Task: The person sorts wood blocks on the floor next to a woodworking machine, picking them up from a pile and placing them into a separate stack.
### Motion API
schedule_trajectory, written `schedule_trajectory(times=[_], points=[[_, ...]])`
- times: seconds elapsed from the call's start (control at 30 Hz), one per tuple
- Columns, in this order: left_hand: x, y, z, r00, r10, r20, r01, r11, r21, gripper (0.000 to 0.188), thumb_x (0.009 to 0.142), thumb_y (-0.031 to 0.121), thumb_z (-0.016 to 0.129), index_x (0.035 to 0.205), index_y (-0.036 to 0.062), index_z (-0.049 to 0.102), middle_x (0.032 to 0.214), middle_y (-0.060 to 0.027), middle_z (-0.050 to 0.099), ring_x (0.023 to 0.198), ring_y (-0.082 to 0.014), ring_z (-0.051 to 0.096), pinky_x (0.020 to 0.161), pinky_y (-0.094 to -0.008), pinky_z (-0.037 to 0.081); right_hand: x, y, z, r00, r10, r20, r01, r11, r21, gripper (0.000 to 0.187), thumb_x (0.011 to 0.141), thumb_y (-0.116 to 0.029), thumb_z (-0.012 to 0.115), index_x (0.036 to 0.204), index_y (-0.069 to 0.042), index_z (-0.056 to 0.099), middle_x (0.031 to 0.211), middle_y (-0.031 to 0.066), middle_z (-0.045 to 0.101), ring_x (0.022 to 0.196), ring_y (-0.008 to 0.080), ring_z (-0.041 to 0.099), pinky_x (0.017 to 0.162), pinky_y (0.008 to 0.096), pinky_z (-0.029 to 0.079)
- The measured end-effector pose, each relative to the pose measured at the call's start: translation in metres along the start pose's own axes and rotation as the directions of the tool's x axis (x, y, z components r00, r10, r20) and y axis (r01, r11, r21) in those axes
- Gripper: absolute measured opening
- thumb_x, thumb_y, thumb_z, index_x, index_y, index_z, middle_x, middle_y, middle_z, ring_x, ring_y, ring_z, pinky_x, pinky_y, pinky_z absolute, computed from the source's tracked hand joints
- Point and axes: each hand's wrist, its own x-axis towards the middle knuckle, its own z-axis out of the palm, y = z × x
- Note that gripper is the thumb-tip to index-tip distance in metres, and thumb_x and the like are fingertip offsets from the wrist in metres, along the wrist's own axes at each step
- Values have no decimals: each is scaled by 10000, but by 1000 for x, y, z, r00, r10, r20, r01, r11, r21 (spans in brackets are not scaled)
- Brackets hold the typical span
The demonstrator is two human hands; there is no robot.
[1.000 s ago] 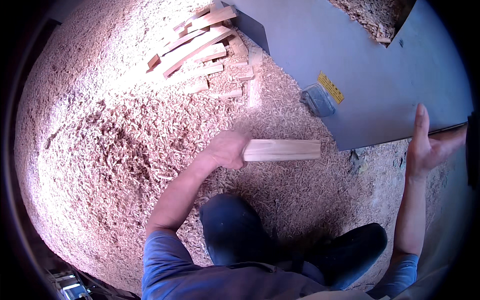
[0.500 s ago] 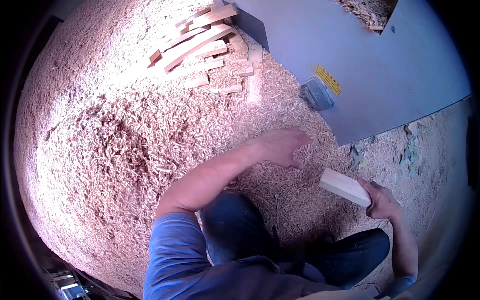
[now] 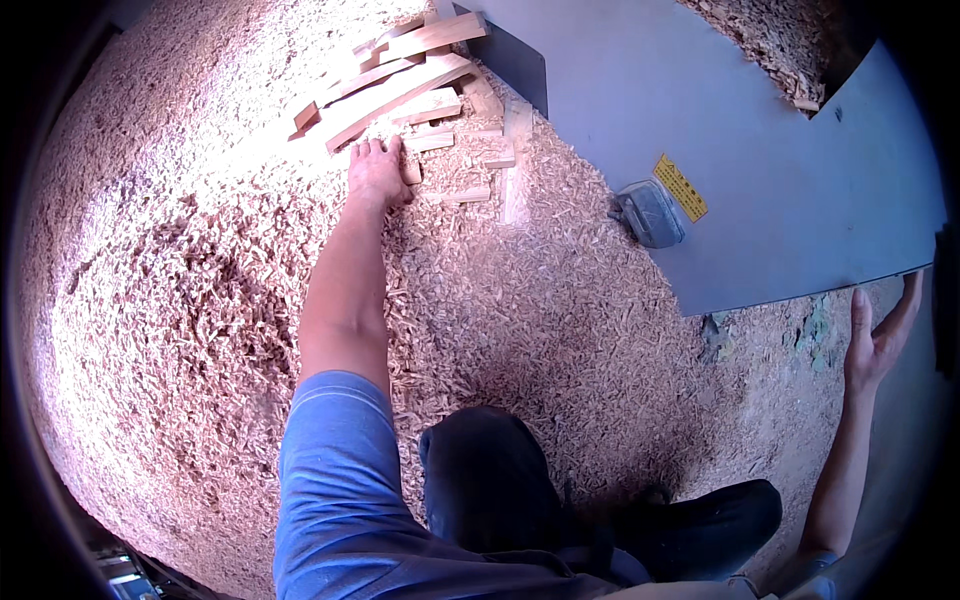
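Observation:
My left hand [image 3: 377, 175] reaches to the near edge of a pile of wood pieces, its fingers spread over the shavings. A short wood block [image 3: 412, 173] lies against it between thumb and forefinger; I cannot make out a grip on it. Longer wood strips [image 3: 400, 98] lie crossed just beyond the fingertips. On the far right my right hand [image 3: 872, 345] is raised at the lower edge of a grey metal panel [image 3: 780, 240], thumb and fingers apart. Nothing shows in its palm, and some of its fingertips meet the panel's edge.
Wood shavings [image 3: 220, 330] cover the floor and heap up on the left. A clear plastic box-like fitting [image 3: 652, 214] and a yellow label [image 3: 680, 187] sit on the panel. Its opening at the upper right shows more shavings [image 3: 765, 40]. My bent knees [image 3: 490, 480] are below.
My left hand has swung forward and left to the wood pile. My right hand has moved right and up to the panel's edge; the wood block it held is out of sight.

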Motion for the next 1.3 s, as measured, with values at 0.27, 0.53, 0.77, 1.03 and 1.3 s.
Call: schedule_trajectory(times=[0.27, 0.53, 0.77, 1.03, 1.3], points=[[36, -11, 23, 993, 97, -62, -91, 992, 84, 799, 826, 203, 728, 1547, 175, 387, 1360, -219, 582, 1289, -373, 553, 1088, -476, 446, 22, -53, 65, 962, 151, -226, -127, 985, 117, 999, 863, -183, 825, 1554, -4, 127, 1486, 245, 312, 1387, 355, 392, 1158, 489, 334], [-31, 12, 4, 927, 372, -51, -365, 925, 104, 651, 870, 210, 682, 1472, 109, 458, 1227, -225, 639, 1110, -342, 648, 981, -473, 537, 21, -54, 83, 935, 138, -327, -66, 973, 221, 918, 786, 71, 835, 1480, 11, 237, 1410, 201, 401, 1196, 254, 547, 915, 340, 569], [-188, 120, 12, 411, 900, -143, -893, 429, 133, 862, 766, 226, 767, 1546, 213, 400, 1434, -241, 510, 1377, -390, 454, 1168, -525, 375, -15, -62, 72, 969, 193, -152, -172, 975, 142, 988, 882, -190, 803, 1575, 14, 129, 1553, 251, 258, 1446, 365, 345, 1173, 470, 341], [-286, 225, -77, -29, 764, -645, -999, -10, 34, 462, 801, 366, 777, 1247, 289, 683, 1263, -205, 609, 1122, -403, 653, 965, -483, 565, -109, -73, 51, 261, 123, 958, -965, 52, 256, 680, 988, -328, 658, 1507, 28, 397, 1413, 203, 544, 1277, 308, 572, 1067, 436, 466], [-344, 316, -132, -196, 490, -849, -894, -446, -51, 404, 871, 419, 743, 1244, 310, 633, 1260, -191, 602, 1153, -358, 651, 1000, -466, 537, -169, -68, -19, -76, -376, 924, -410, -833, -372, 416, 1000, -430, 589, 1157, -49, 645, 942, 104, 673, 727, 234, 650, 654, 353, 545]])
